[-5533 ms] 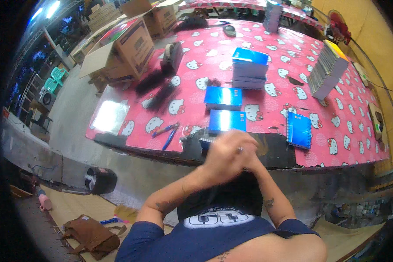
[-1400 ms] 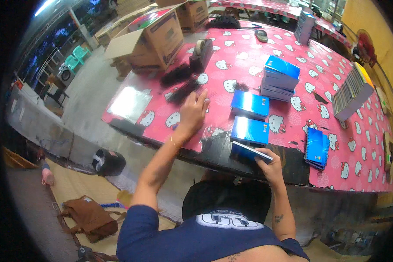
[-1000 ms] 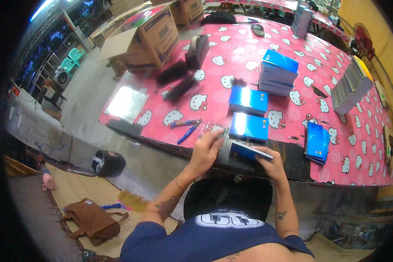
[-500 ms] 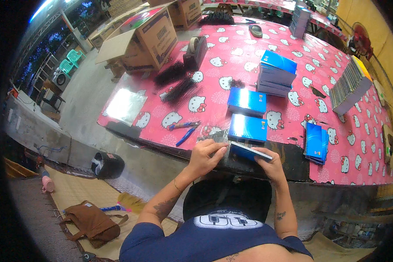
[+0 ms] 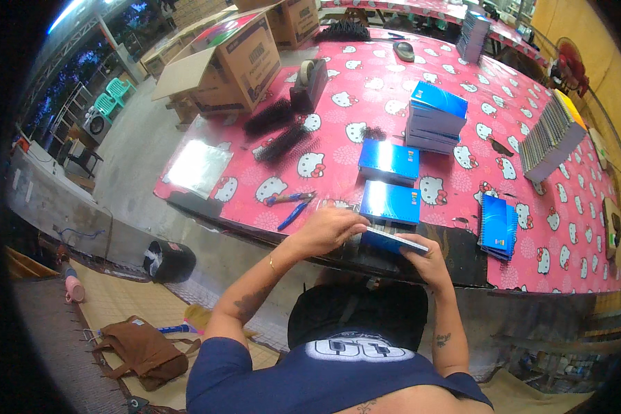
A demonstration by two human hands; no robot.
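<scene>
At the table's near edge, my right hand [image 5: 428, 261] grips a small blue-covered notebook [image 5: 391, 239] by its right end. The notebook is tilted, with its white page edge facing up. My left hand [image 5: 330, 229] is closed at the notebook's left end, fingertips pinched together; whatever is between them is hidden. Just beyond lies a blue spiral notebook [image 5: 391, 202], and behind it a short blue notebook stack [image 5: 390, 162]. Left of my left hand, blue-handled pliers [image 5: 295, 214] rest beside another blue-handled tool [image 5: 290, 198].
A taller notebook stack [image 5: 436, 117] stands farther back. Bound blue notebooks [image 5: 498, 224] lie at right, near a long notebook row [image 5: 553, 138]. Black wire coils [image 5: 281, 141], a tape dispenser [image 5: 308, 86] and a clear plastic sheet [image 5: 199, 169] are on the left. A cardboard box [image 5: 238, 69] stands beyond.
My left hand has shifted slightly right and up, its fingertips now over the notebook's left end. My right hand and the notebook have barely moved.
</scene>
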